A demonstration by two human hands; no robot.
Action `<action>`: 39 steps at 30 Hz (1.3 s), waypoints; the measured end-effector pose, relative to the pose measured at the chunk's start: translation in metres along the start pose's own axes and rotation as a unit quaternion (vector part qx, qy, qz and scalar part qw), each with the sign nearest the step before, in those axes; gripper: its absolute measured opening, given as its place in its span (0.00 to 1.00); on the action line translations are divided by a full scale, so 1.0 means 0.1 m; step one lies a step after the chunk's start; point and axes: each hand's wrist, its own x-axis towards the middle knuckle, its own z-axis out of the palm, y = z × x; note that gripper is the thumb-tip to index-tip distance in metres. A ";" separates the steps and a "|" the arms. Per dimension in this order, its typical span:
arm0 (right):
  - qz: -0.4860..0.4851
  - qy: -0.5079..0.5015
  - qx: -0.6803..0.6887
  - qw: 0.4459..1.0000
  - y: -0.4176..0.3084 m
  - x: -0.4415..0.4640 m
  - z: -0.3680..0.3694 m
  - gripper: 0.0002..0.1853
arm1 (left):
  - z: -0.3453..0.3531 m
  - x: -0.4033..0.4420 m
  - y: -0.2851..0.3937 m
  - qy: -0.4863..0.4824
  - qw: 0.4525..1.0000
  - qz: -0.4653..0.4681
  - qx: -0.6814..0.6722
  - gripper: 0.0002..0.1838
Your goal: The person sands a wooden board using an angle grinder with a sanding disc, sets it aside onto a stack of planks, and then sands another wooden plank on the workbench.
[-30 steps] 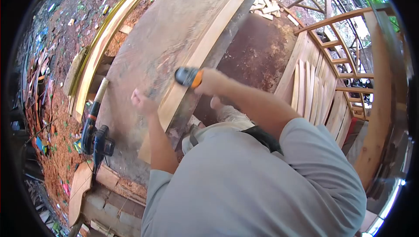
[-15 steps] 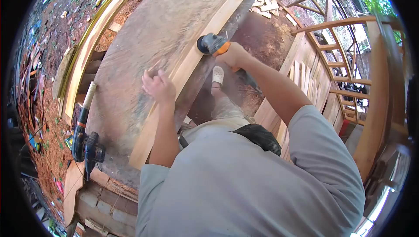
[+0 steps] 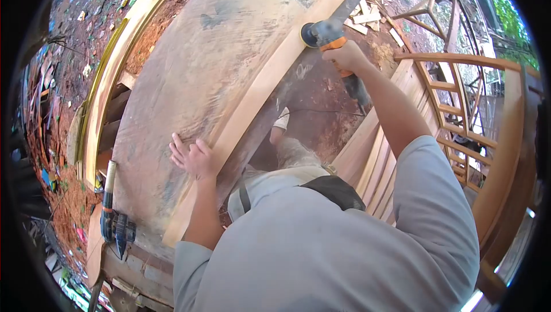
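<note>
- I see a plain light-grey shirt [image 3: 327,237], softly creased, with a darker bluish patch [image 3: 310,304] on the part nearest my camera.
- Its sleeves [image 3: 441,183] are short and of the same grey.
- Just beyond the shirt's front, I make out a black piece [image 3: 336,191] and a narrow dark strap [image 3: 244,198].
- Farther past the shirt, I see pale, mottled trousers [image 3: 301,152] and one whitish shoe [image 3: 282,119].

We've got board [image 3: 268,82] on table [image 3: 189,53], sander [image 3: 327,32] at board's edge at one o'clock. Offcuts [image 3: 367,17] on ground [image 3: 321,134] beyond, also one; plank [image 3: 119,65] past table at ten; blower [image 3: 117,227] by table edge at eight; frame [image 3: 445,86] at three.
</note>
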 end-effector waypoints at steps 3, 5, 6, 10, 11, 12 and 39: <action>-0.011 0.025 -0.013 1.000 0.01 0.40 -0.30 0.21 | -0.02 -0.01 0.03 0.002 1.000 0.001 0.000 0.26; -0.015 0.050 0.014 0.999 -0.05 0.58 -0.50 0.17 | -0.02 -0.01 0.04 0.011 1.000 0.009 0.003 0.25; -0.024 0.064 0.008 0.998 -0.10 0.63 -0.61 0.13 | -0.02 -0.01 0.05 0.010 1.000 0.002 0.007 0.25; 0.051 0.046 0.068 0.995 -0.12 0.92 -0.76 0.13 | 0.02 0.00 0.00 0.028 0.999 0.019 0.007 0.23; 0.065 0.038 0.053 0.996 -0.13 0.88 -0.74 0.15 | 0.03 0.00 -0.03 0.036 0.999 0.025 0.007 0.23; 0.063 0.036 0.051 0.996 -0.08 0.85 -0.64 0.15 | -0.01 -0.01 -0.02 0.036 0.999 0.022 0.007 0.23; -0.187 -0.169 -0.122 0.960 -0.56 -3.19 2.98 0.28 | -0.64 -1.59 -0.19 -0.305 0.510 -0.258 -0.761 0.33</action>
